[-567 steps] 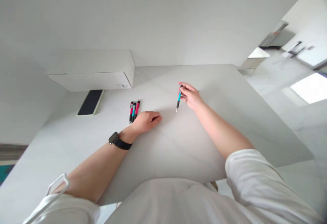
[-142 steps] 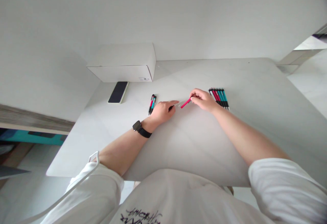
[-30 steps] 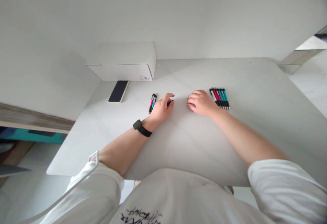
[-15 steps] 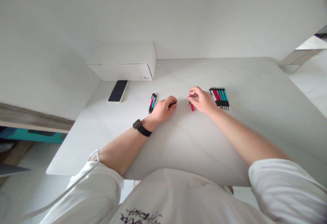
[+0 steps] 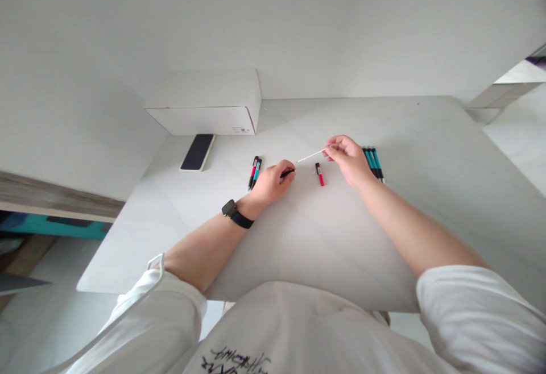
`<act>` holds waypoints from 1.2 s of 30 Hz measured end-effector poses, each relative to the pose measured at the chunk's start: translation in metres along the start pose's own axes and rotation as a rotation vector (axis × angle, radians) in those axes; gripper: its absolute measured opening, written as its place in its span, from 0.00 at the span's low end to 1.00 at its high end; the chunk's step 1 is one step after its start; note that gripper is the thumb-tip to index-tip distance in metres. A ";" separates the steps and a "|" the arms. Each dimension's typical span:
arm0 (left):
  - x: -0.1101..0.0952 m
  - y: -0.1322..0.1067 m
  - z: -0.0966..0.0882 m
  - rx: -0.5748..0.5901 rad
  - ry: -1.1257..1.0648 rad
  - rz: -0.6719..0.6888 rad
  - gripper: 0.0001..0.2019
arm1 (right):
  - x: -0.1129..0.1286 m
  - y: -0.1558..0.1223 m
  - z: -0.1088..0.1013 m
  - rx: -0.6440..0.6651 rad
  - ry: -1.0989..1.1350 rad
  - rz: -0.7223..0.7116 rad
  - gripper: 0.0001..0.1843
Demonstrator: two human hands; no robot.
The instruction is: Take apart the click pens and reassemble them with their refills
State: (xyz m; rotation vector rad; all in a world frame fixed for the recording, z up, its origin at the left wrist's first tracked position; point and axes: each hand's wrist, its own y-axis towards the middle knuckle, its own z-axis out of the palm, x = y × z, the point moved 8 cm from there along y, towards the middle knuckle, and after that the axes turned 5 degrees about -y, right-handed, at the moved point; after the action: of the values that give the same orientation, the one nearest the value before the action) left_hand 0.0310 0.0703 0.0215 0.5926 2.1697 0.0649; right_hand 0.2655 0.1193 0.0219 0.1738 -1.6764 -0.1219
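My left hand [image 5: 273, 182] is closed on a black pen grip section [image 5: 286, 173], most of it hidden by the fingers. Between thumb and fingers, my right hand [image 5: 346, 155] pinches one end of a thin white pen refill [image 5: 310, 156]. The refill's tip points toward my left hand and appears apart from the black piece. On the table below, between the hands, lies a red pen barrel [image 5: 319, 174] with a black end. Two assembled pens [image 5: 255, 173], one red and one teal, lie just left of my left hand. Teal pens [image 5: 373, 162] show behind my right hand, which hides others in that row.
A white box [image 5: 202, 118] stands at the back left against the wall. In front of it lies a dark-screened phone [image 5: 198, 152]. All this rests on a white marbled table [image 5: 307, 237], whose front edge is close to my body.
My right hand has moved right and slightly away from me, drawing the white refill out of the black piece. The red barrel shows more fully. My left hand has barely moved.
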 end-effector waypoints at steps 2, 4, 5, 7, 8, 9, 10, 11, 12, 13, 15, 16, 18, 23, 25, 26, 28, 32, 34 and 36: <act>0.000 0.000 -0.001 -0.008 0.007 -0.003 0.08 | -0.003 0.002 -0.004 -0.024 0.023 0.000 0.20; 0.001 0.000 -0.003 -0.023 0.014 -0.004 0.08 | -0.006 0.003 -0.006 -0.030 0.003 0.005 0.19; 0.001 -0.001 -0.003 -0.032 0.017 -0.005 0.08 | -0.007 0.003 -0.007 -0.030 -0.018 0.009 0.18; 0.001 -0.001 -0.004 -0.048 0.024 -0.009 0.08 | -0.009 0.004 -0.007 -0.025 -0.068 0.017 0.17; 0.002 0.000 -0.005 -0.052 0.028 -0.012 0.07 | -0.009 0.004 -0.007 -0.014 -0.091 0.018 0.17; 0.002 0.000 -0.005 -0.056 0.032 -0.015 0.07 | -0.009 0.004 -0.005 0.003 -0.113 0.015 0.17; 0.002 0.000 -0.005 -0.059 0.036 -0.017 0.07 | -0.008 0.004 -0.003 0.025 -0.137 0.007 0.17; 0.002 0.000 -0.005 -0.061 0.039 -0.017 0.07 | -0.007 0.003 -0.001 0.050 -0.168 -0.005 0.17; 0.002 0.000 -0.005 -0.061 0.041 -0.016 0.07 | -0.005 0.002 0.002 0.074 -0.209 -0.020 0.16; 0.002 0.000 -0.004 -0.059 0.041 -0.014 0.07 | -0.003 0.002 0.006 0.098 -0.262 -0.035 0.16; 0.001 0.000 -0.004 -0.053 0.040 -0.013 0.07 | 0.000 0.000 0.014 0.134 -0.398 -0.068 0.14; 0.001 0.000 -0.003 -0.050 0.039 -0.014 0.07 | 0.002 -0.001 0.018 0.149 -0.467 -0.088 0.13; 0.002 0.000 -0.003 -0.044 0.035 -0.019 0.08 | 0.006 -0.003 0.026 0.168 -0.576 -0.135 0.12; 0.003 0.000 -0.001 -0.027 0.021 -0.021 0.08 | 0.016 -0.004 0.036 0.182 -0.664 -0.234 0.12; 0.002 0.000 -0.001 -0.023 0.015 -0.009 0.08 | 0.020 -0.007 0.036 0.173 -0.679 -0.268 0.12; 0.001 0.000 -0.001 -0.024 0.014 0.004 0.09 | 0.023 -0.009 0.036 0.171 -0.686 -0.283 0.12; -0.004 0.001 -0.002 -0.028 0.019 0.043 0.09 | 0.027 -0.013 0.037 0.181 -0.688 -0.292 0.12; -0.015 0.000 -0.005 -0.031 0.056 0.125 0.09 | 0.028 -0.023 0.046 0.271 -0.615 -0.174 0.12; -0.020 -0.002 -0.006 -0.042 0.082 0.163 0.10 | 0.024 -0.028 0.053 0.341 -0.560 -0.077 0.13; -0.025 -0.003 -0.006 -0.052 0.107 0.203 0.10 | 0.019 -0.032 0.060 0.415 -0.491 0.006 0.14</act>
State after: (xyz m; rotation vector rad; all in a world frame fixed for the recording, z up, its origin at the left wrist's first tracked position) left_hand 0.0379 0.0572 0.0434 0.7936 2.1963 0.2669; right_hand 0.2056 0.0832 0.0283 0.4815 -2.1784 0.2078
